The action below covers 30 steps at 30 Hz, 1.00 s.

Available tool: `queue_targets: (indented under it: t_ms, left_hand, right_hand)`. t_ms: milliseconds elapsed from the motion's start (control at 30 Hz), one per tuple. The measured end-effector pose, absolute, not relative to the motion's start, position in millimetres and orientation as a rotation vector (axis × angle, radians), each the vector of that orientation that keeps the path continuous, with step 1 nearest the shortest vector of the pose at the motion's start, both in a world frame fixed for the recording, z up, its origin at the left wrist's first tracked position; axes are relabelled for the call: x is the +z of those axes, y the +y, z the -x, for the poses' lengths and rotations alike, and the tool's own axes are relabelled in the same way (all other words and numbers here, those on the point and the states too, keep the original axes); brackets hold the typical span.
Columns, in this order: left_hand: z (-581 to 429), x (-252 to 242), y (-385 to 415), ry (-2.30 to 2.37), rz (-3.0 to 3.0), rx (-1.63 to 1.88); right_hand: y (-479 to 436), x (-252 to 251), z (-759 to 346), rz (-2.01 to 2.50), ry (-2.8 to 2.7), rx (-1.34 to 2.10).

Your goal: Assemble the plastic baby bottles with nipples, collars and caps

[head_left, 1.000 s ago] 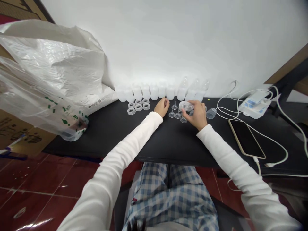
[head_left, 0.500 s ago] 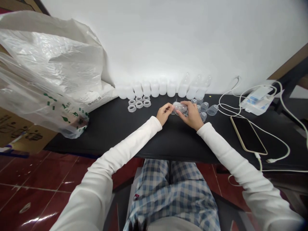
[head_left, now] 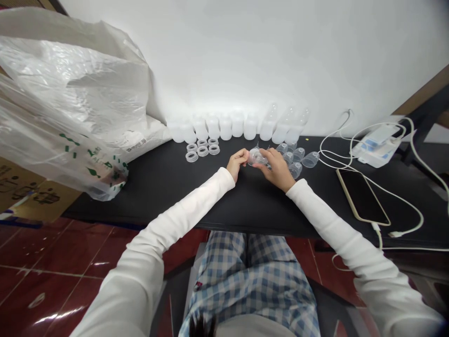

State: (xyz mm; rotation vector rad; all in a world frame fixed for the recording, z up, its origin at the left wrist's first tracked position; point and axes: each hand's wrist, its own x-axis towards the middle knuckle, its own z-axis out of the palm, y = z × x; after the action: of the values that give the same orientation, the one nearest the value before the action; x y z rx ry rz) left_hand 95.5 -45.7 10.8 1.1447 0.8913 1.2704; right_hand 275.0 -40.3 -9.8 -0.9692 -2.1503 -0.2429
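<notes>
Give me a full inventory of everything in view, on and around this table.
frosted plastic cylinders: seven, translucent white, row along wall
clear plastic bottles: three, clear, right end of row
plastic rings: six, translucent, before the cylinders
small plastic cups: several, clear, right of hands
clear plastic piece: one, clear, between hands
carrier bag: one, white with green print, far left
cardboard box: one, brown, lower left
phone: one, black with pale edge, table right
electronic device: one, white and blue, far right
cables: several, white, right
table: one, black, centre
wall: one, white, behind
floor: red tiles, below
left hand: one, beside clear piece
right hand: one, holding clear piece
sleeves: two, white, on forearms
trousers: one pair, blue checked, below table
</notes>
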Motion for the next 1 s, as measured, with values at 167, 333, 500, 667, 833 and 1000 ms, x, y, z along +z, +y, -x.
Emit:
queue_targets:
  t_ms: [167, 333, 500, 667, 833, 1000]
  left_hand:
    - [-96.5, 11.7, -46.5, 0.827, -1.101, 1.284]
    - [-95.5, 11.8, -44.1, 0.778, -1.074, 1.276]
    - [-94.2, 12.7, -42.2, 0.768, -1.058, 1.232]
    - [-92.9, 11.4, -40.5, 0.78, -1.071, 1.209]
    - [-87.1, 10.6, -35.1, 0.826, -1.041, 1.128]
    - [-83.3, 14.1, -32.5, 0.843, -1.012, 1.051]
  right_hand:
    - [-41.3, -8.0, -274.9, 0.929, -2.171, -0.262]
    - [-42.2, -7.5, -275.6, 0.91, -2.201, -0.271]
    - [-43.9, -5.9, -275.6, 0.889, -2.211, -0.319]
    - [-44.5, -5.5, -276.8, 0.884, -2.236, -0.361]
    - [-40.7, -8.5, -280.7, 0.74, -2.355, -0.377]
    - [-37.3, -9.4, -286.7, 0.741, -2.441, -0.332]
